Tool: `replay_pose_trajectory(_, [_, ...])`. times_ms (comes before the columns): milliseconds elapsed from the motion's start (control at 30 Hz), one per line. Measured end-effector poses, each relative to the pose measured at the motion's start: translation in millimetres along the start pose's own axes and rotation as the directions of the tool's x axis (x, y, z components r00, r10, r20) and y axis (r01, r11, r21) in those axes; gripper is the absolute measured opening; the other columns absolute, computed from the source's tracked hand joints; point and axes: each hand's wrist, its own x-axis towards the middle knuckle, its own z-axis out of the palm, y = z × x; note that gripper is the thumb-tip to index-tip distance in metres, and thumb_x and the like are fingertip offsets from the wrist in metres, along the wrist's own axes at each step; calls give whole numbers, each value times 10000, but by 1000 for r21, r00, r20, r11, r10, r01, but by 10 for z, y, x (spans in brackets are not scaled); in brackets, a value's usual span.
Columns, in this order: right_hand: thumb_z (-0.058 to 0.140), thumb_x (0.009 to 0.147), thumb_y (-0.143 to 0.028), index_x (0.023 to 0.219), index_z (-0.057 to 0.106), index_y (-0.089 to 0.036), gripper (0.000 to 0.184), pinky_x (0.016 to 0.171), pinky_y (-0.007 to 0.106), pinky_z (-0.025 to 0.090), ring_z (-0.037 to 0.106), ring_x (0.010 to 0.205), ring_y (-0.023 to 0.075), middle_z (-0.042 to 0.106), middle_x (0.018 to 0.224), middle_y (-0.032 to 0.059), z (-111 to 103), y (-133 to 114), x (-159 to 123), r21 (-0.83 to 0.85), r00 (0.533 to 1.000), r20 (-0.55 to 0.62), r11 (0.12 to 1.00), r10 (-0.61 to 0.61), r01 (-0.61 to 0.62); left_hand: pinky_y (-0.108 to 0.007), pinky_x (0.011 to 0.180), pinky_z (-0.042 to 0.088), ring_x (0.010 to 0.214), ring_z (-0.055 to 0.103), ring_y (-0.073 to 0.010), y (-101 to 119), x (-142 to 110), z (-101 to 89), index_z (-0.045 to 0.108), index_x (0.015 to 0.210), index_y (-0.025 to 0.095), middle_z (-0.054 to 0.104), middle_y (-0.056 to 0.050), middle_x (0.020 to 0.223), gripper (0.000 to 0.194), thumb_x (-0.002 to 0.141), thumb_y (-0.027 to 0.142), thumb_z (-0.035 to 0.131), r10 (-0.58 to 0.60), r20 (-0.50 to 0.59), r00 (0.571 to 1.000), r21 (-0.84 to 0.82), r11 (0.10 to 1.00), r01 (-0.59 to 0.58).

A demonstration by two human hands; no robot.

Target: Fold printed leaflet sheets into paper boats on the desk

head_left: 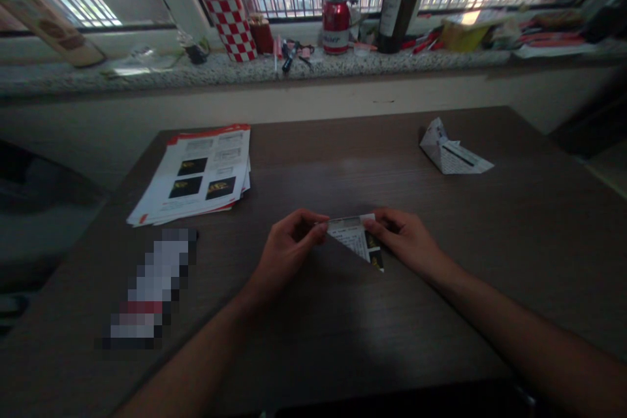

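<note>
A small printed sheet folded into a triangle (pixel 356 237) lies on the dark wooden table (pixel 343 163), its point toward me. My left hand (pixel 287 249) pinches the triangle's left corner between thumb and fingers. My right hand (pixel 406 241) presses closed fingers on its right edge. Both hands rest on the tabletop near the middle.
A stack of printed leaflets (pixel 198 173) lies at the left of the table. Another folded paper piece (pixel 450 151) sits at the far right. A blurred-out flat object (pixel 149 290) lies near the left front. The stone windowsill (pixel 147 72) behind carries a red can (pixel 336 26), a dark bottle (pixel 399 3) and clutter.
</note>
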Motion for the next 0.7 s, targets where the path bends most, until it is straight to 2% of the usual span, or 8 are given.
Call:
replay_pose_trajectory(100, [655, 982, -481, 906, 746, -234, 274, 626, 309, 539, 682, 721, 184, 746, 813, 37, -18, -8, 6, 7, 1000, 5, 1000, 4, -4, -289, 794, 592, 831, 722, -162, -47, 15, -11, 725, 1094, 202, 751, -28, 925, 208, 961, 362, 743, -9, 5, 1000, -102, 995, 9])
replay_pose_trajectory(200, [651, 984, -484, 903, 747, -235, 280, 647, 315, 545, 685, 731, 184, 754, 831, 37, -34, -16, 6, 34, 1000, 10, 999, 8, -9, -289, 818, 600, 858, 732, -163, -84, 26, -15, 736, 1071, 200, 763, -37, 953, 194, 966, 362, 746, -5, 20, 1000, -147, 989, 8])
replay_pose_trajectory(500, [640, 987, -511, 886, 738, -230, 314, 655, 323, 533, 689, 745, 198, 742, 809, 35, -10, -4, -1, -12, 1000, 4, 1000, -4, 4, -270, 771, 597, 809, 729, -160, -78, 37, -3, 730, 960, 173, 759, -38, 889, 230, 952, 402, 756, -42, -35, 999, -112, 993, 37])
replay_pose_trajectory(700, [631, 989, -508, 923, 744, -224, 312, 632, 317, 528, 690, 727, 195, 752, 818, 48, 22, 8, -4, -33, 1000, -8, 999, 2, -2, -229, 714, 571, 737, 712, -134, -41, 49, 9, 721, 930, 169, 730, -3, 785, 179, 949, 343, 759, -2, -91, 996, -29, 1000, -1])
